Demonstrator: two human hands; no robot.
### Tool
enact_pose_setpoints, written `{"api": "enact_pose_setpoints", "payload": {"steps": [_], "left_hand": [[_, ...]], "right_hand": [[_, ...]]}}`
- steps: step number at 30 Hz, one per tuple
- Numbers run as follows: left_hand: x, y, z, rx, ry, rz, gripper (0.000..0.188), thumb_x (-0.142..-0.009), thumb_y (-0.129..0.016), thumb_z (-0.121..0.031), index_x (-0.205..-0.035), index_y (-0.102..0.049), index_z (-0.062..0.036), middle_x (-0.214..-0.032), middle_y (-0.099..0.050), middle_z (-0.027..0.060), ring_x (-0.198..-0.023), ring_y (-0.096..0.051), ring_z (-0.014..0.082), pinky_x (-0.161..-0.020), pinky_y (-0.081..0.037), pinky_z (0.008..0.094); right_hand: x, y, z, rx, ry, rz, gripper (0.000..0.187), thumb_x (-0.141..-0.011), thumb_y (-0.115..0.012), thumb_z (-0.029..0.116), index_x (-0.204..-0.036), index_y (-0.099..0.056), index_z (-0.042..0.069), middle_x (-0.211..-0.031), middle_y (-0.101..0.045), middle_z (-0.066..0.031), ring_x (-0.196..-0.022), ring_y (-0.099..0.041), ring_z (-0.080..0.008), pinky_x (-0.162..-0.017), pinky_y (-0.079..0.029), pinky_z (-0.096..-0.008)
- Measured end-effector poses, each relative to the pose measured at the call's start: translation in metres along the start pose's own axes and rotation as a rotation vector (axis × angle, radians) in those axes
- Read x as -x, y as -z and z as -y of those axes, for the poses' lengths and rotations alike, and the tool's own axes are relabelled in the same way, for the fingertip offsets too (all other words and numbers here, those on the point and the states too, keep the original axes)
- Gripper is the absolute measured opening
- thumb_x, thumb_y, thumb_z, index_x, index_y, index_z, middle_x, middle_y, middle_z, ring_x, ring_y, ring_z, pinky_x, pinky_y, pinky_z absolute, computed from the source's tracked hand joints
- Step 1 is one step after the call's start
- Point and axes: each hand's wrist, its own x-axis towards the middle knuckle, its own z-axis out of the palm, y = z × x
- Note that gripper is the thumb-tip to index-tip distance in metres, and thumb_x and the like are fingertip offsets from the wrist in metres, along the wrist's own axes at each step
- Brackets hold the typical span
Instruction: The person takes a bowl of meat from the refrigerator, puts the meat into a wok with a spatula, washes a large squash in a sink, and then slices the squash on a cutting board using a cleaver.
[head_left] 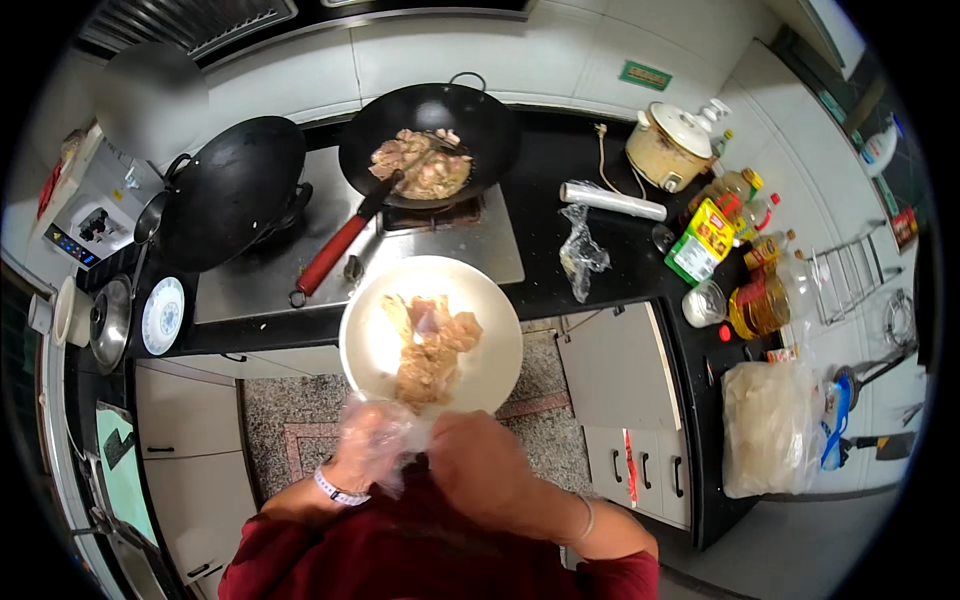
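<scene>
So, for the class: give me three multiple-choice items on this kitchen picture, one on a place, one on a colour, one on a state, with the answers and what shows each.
1. Where is the white plate of meat pieces?
A. On the stove
B. Held up in front of the person, above the floor
C. Inside the left wok

2. What colour is the handle of the utensil resting in the right wok?
A. Red
B. Blue
C. Yellow

3. What covers the left hand?
A. Nothing
B. A thin clear plastic glove
C. An oven mitt

Answers: B, the plate is at the hands with floor tiles under it. A, the long handle is red. B, crinkled see-through plastic wraps that hand, while the right hand looks bare.
</scene>
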Motion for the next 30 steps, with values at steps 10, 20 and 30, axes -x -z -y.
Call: {"api": "enact_pose_setpoints", "payload": {"steps": [10, 20, 30], "left_hand": [[0.02, -0.093, 0.099, -0.22, 0.267, 0.103, 0.087, -0.08, -0.05, 0.005, -0.152, -0.011, -0.0223, -0.145, -0.035, 0.0149, -0.133, -0.043, 0.0306, -0.105, -0.044, 0.0492], [0.002, -0.102, 0.126, -0.244, 0.469, 0.249, 0.088, -0.079, -0.052, 0.007, -0.153, -0.013, -0.0215, -0.144, -0.039, 0.011, -0.131, -0.046, 0.0286, -0.104, -0.046, 0.0452], [-0.031, -0.107, 0.13, -0.3, 0.562, 0.326, 0.093, -0.073, -0.059, 0.006, -0.152, -0.015, -0.0136, -0.143, -0.039, 0.0135, -0.133, -0.044, 0.0292, -0.108, -0.043, 0.0443]], "right_hand": [[0.135, 0.086, -0.021, -0.64, -0.767, -0.634, 0.007, -0.099, -0.05, 0.003, -0.103, -0.055, 0.002, -0.073, -0.057, -0.0008, -0.063, -0.055, -0.0069, -0.056, -0.044, -0.0212], [0.182, 0.117, -0.003, -0.993, -1.067, -0.389, 0.026, -0.093, -0.059, 0.002, -0.118, -0.06, 0.004, -0.075, -0.062, -0.0051, -0.057, -0.051, -0.0066, -0.048, -0.039, -0.022], [0.194, 0.134, -0.034, -0.531, -1.049, -0.309, 0.008, -0.097, -0.058, 0.009, -0.096, -0.061, 0.002, -0.082, -0.066, -0.0013, -0.077, -0.056, -0.0078, -0.069, -0.045, -0.0234]]}}
